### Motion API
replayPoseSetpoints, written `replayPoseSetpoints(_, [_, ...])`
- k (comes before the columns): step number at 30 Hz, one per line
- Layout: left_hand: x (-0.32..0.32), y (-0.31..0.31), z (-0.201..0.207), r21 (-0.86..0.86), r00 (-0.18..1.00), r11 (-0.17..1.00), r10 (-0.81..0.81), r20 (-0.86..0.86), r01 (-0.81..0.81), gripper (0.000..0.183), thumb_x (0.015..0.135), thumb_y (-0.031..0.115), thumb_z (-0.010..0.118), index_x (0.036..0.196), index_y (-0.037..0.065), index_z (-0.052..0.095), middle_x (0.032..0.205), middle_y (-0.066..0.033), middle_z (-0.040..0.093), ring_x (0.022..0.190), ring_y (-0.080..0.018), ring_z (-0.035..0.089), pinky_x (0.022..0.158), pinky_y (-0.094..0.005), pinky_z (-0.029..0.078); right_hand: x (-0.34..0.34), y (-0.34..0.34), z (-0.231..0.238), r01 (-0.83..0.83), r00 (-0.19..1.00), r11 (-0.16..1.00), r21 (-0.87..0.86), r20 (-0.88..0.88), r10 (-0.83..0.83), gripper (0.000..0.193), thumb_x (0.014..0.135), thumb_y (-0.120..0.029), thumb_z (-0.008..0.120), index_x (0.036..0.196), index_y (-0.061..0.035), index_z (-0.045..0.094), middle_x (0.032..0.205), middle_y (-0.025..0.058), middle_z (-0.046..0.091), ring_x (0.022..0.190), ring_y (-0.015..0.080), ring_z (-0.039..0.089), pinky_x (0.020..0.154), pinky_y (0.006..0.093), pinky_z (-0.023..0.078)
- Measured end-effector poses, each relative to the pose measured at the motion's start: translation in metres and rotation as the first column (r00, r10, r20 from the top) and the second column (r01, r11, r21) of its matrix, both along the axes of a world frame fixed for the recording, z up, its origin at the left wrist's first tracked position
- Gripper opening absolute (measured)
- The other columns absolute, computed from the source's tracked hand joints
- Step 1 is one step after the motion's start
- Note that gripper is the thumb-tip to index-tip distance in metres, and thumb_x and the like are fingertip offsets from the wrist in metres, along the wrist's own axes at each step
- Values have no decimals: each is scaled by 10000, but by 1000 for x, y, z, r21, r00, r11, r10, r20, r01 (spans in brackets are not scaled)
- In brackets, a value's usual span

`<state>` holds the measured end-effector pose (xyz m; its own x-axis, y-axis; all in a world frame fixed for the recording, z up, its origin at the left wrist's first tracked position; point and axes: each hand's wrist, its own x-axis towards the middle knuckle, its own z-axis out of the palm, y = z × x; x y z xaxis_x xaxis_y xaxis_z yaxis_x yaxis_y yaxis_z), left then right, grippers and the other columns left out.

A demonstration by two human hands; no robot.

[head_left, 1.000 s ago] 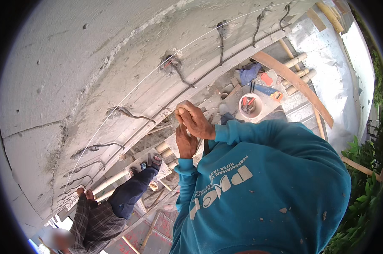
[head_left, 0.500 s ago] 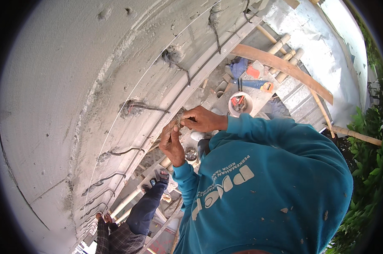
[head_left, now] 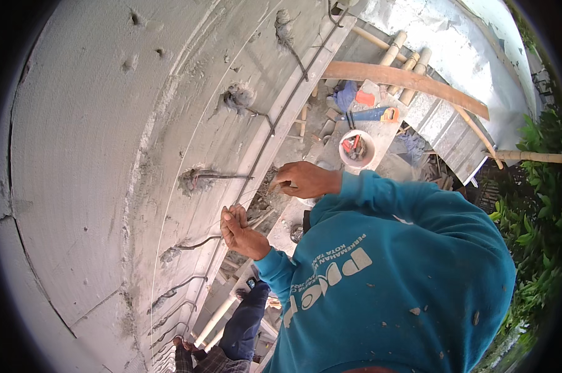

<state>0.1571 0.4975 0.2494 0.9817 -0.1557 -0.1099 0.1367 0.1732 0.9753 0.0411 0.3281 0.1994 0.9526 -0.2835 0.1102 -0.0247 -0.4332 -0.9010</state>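
Observation:
My left hand is pinched closed beside the long reinforcing bar at the wall's edge. A thin, faint strand that looks like tie wire shows at its fingertips. Up and to the right, my right hand is apart from it, fingers stretched toward the wall and slightly bent; nothing shows in them. Between wall and hands, a bent steel rod sticks out of a chipped hole and reaches the long bar. Another rod ends close to my left fingertips.
A pale concrete wall fills the left, with a taut string along it. A white bucket of tools and a blue handsaw lie on planks. A curved wooden board crosses bamboo poles. Another person's dark trouser leg is below.
My hands were together and have parted: the left moved down and left toward the bar, the right shifted slightly right. The view has shifted too.

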Motion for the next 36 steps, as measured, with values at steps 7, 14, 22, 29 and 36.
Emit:
replayPoseSetpoints(7, [44,62,-7,-37,983,983,182,27,-181,467,966,248,635,1253,-108,541,1165,-192,600,1070,-225,609,929,-277,553,-41,14,-18,-62,959,955,291,-246,138,312,884,-221,633,1144,-60,695,796,109,680,698,219,651,655,382,511])
replayPoseSetpoints(14, [64,117,-33,-8,986,987,158,-59,-158,327,963,198,639,1160,-64,632,1008,-109,671,889,-161,649,790,-229,556,-56,19,14,107,902,780,617,-390,186,315,952,-261,633,1233,-127,681,665,2,652,554,49,556,525,242,476])
replayPoseSetpoints(22, [59,114,-38,11,990,1000,21,-143,-20,316,930,191,690,1154,-27,650,1080,-109,665,927,-171,655,804,-254,565,-73,24,-12,105,924,874,474,-371,90,213,913,-141,586,1071,-66,708,755,47,687,682,125,644,655,287,528])
replayPoseSetpoints(29, [31,80,-43,57,979,980,-185,-90,190,232,904,130,711,1052,-47,676,923,-116,696,800,-176,681,743,-289,604,-50,46,8,127,973,983,-134,-174,-150,380,827,-70,567,1202,-69,631,1142,175,649,1023,332,632,923,419,493])
replayPoseSetpoints(36, [2,44,-22,8,874,880,-471,-121,475,192,918,54,674,1055,-79,661,979,-143,693,828,-183,689,735,-292,612,14,83,9,136,991,985,107,-4,-136,294,875,-101,589,1155,-53,662,1015,187,681,920,373,643,799,419,512])
